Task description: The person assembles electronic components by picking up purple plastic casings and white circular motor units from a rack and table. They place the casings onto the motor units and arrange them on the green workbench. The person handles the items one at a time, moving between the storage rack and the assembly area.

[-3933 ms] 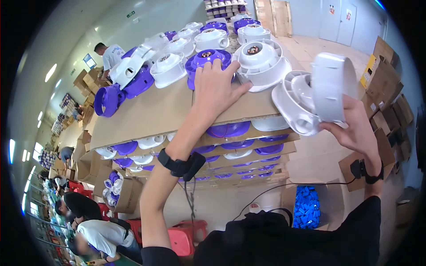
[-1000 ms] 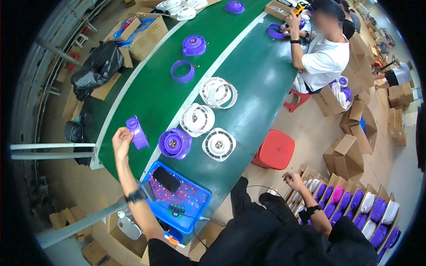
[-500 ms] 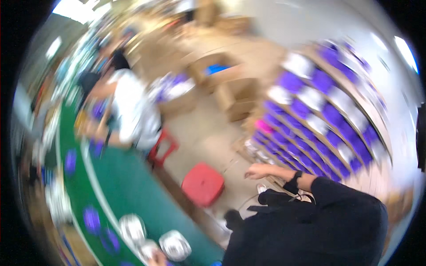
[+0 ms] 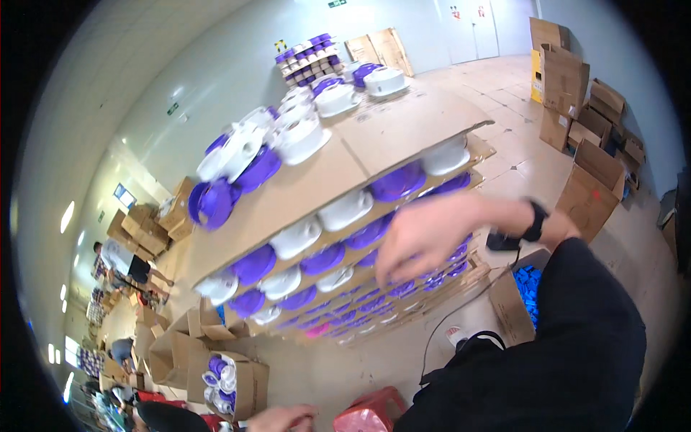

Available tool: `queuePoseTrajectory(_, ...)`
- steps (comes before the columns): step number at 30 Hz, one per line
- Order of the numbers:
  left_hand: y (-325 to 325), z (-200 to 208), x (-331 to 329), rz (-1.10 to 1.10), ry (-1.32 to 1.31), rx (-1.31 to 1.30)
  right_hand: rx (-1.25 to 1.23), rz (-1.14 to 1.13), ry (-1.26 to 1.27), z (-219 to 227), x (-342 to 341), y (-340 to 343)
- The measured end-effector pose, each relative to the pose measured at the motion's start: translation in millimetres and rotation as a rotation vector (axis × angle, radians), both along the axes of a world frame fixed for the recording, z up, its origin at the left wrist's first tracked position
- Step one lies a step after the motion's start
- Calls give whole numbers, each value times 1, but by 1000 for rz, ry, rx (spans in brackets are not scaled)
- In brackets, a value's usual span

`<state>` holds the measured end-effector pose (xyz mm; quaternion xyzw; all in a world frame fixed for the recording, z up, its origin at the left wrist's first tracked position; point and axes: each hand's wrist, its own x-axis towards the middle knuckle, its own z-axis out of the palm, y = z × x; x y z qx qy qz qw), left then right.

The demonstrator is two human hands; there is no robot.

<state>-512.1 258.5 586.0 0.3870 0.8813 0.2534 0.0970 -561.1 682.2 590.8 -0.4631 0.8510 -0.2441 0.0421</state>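
Note:
My right hand [image 4: 432, 229], with a black band [image 4: 534, 219] on its wrist, is in front of a tall layered stack. It looks empty, fingers loosely apart and pointing down, slightly blurred. Behind it, white bowl-like plastic housings [image 4: 345, 210] and purple ones [image 4: 398, 181] sit in rows between cardboard sheets [image 4: 374, 137]. More white housings [image 4: 296, 137] and a purple housing [image 4: 214, 204] lie on the top sheet. At the lower edge is my left hand [image 4: 282, 419], near a red stool [image 4: 371, 412]; its fingers are partly cut off.
A carton of purple and white parts [image 4: 248, 385] stands at lower left, beside open cartons [image 4: 176, 356]. Blue pieces [image 4: 527, 288] fill a box by my right arm. More cartons [image 4: 594, 187] stand at right. A thin cable [image 4: 439, 324] hangs from my wrist. People [image 4: 126, 261] are far left.
My view has swung right and up, from the green work table to the stack. My left hand has left the white parts on that table. My right hand now appears in front of the stack.

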Motion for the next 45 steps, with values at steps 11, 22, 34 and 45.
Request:
queuePoseTrajectory(11,308,174,-305,-86,185,-106,411,-753,536,141,-245,233)
queuePoseTrajectory(22,370,118,-502,135,329,-648,725,-1010,73,103,-324,328)
queuePoseTrajectory(34,361,86,-537,36,189,-279,481,-500,202,81,-263,273)
queuePoseTrajectory(45,378,94,-530,33,78,-364,325,-564,512,86,-314,239)
